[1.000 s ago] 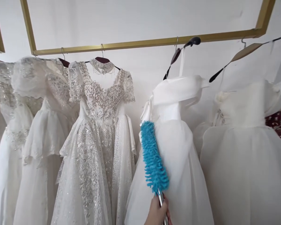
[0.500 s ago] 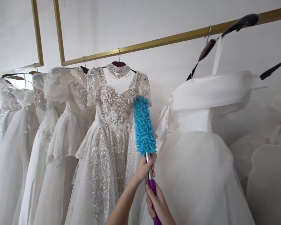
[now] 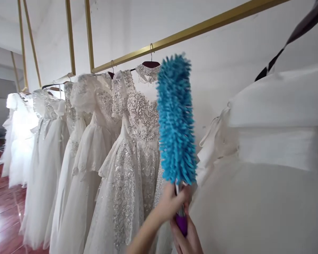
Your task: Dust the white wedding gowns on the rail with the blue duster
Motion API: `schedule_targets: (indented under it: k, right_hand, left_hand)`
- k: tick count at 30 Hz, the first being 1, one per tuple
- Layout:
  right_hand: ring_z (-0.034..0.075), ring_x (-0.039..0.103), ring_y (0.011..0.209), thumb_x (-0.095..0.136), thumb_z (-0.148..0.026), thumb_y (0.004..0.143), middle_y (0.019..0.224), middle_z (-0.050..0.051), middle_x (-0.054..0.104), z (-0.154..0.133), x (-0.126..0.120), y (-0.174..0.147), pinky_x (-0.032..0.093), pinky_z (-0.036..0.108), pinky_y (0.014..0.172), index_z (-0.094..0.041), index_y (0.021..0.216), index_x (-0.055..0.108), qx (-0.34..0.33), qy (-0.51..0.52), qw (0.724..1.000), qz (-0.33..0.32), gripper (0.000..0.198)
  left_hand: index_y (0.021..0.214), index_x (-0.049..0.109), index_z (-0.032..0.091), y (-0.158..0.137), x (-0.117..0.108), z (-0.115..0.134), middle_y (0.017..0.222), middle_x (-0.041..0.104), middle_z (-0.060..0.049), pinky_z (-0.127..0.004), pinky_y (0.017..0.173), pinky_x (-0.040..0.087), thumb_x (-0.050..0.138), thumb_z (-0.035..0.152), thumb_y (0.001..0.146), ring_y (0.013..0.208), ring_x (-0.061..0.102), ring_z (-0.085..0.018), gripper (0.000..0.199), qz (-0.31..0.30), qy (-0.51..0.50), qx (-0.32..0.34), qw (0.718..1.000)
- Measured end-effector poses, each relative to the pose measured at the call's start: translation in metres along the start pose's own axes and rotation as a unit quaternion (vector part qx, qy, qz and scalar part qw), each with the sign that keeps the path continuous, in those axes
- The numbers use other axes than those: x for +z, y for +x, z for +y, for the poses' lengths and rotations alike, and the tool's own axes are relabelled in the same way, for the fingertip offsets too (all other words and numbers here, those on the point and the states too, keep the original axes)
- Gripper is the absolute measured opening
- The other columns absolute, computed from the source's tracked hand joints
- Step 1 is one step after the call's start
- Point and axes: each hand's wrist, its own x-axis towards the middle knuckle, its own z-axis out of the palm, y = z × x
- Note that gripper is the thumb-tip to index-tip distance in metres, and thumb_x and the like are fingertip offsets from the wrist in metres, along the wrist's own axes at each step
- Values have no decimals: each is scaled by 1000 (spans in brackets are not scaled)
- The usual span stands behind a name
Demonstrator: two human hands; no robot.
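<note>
Far left there's a shiny wood floor (image 3: 5,211) and a row of white gowns on a gold rail (image 3: 175,37) running back to the corner. A second ago the view was square on to the rack; now it has swung left and in close. Next along is the beaded dress (image 3: 129,158), and right in front of its right edge sits the blue duster (image 3: 176,120), upright and much higher than before, its top level with the collar. It was down against the plain white dress (image 3: 267,158) a second ago, so the dusting looks to have shifted to the beaded one. The left hand (image 3: 172,203) has joined in, wrapped round the shaft just under the fluff; the right hand (image 3: 187,236) is clamped on the purple grip below.
</note>
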Motion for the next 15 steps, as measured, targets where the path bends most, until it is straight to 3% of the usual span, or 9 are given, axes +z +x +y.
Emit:
schedule_targets:
  k: [1, 2, 5, 8, 12, 15]
  right_hand:
    - [6, 34, 32, 55, -49, 77, 46, -11, 37, -18, 8, 7, 32, 19, 32, -17, 107, 49, -17, -4, 999, -48, 44]
    - [5, 28, 29, 51, -49, 79, 44, -13, 34, -33, 15, 16, 26, 18, 28, -18, 108, 48, -26, -17, 997, -70, 42]
    - [4, 28, 27, 50, -44, 81, 46, -13, 35, -47, 39, 42, 24, 14, 25, -21, 107, 47, -11, -29, 989, -146, 34]
    - [4, 28, 27, 47, -43, 83, 47, -14, 33, -16, 56, 51, 25, 13, 24, -18, 118, 41, 4, -17, 982, -186, 43]
    - [1, 29, 28, 49, -46, 79, 56, -9, 45, 53, 65, 29, 22, 13, 23, -12, 126, 36, 46, -26, 974, -221, 60]
    - [-2, 29, 27, 54, -55, 73, 77, 1, 59, 75, 62, 14, 20, 14, 23, -14, 121, 41, 74, -9, 967, -245, 65]
  left_hand:
    - [64, 41, 20, 6, -14, 8, 43, 45, 6, -19, 38, 37, 48, 43, 80, 36, 46, -8, 29, 30, -5, 15, 999]
    - [69, 42, 20, 10, -28, 12, 44, 45, 7, -19, 37, 37, 49, 45, 79, 36, 47, -9, 28, 65, -15, 26, 997]
    - [83, 40, 21, 20, -64, -1, 48, 45, 11, -19, 35, 35, 52, 51, 77, 34, 46, -8, 32, 166, -39, 33, 985]
    - [83, 38, 22, 14, -85, -42, 48, 44, 12, -19, 36, 34, 54, 55, 73, 34, 45, -8, 38, 234, -44, 0, 971]
    - [80, 35, 22, -21, -89, -101, 46, 43, 12, -20, 35, 34, 53, 61, 69, 32, 43, -8, 44, 293, -49, -52, 954]
    - [82, 34, 23, -45, -84, -111, 48, 42, 12, -20, 35, 35, 53, 60, 70, 32, 44, -8, 44, 327, -53, -69, 941]
